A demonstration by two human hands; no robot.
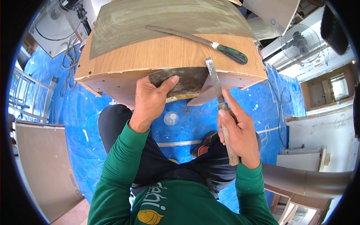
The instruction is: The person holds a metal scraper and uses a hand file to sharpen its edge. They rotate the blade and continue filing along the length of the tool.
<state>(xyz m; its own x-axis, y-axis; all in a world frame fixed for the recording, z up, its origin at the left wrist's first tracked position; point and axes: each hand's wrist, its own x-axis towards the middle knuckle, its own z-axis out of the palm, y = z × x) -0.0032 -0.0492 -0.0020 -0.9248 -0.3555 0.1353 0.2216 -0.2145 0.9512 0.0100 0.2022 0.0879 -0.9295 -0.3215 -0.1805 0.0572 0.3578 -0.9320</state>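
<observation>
My left hand [149,100] is closed on a thin, dark, smeared rectangular piece [189,81], thumb on its face. The piece lies against the front edge of a wood-grain cabinet [150,56]. In my right hand [240,131] is a chisel [214,77] with a worn wooden handle. Its flat, whitish-smeared blade points up and away, its tip close to the right end of the dark piece. Whether they touch I cannot tell. On the cabinet top lies a metal file [191,36] with a green and black handle, partly over a large olive-brown sheet [150,18].
Blue sheeting [90,150] covers the floor, where a small clear plastic container [171,118] stands between my legs. Fans stand at far left [56,22] and far right [300,41]. A brown board [45,168] is at left; cables [69,60] trail over the floor.
</observation>
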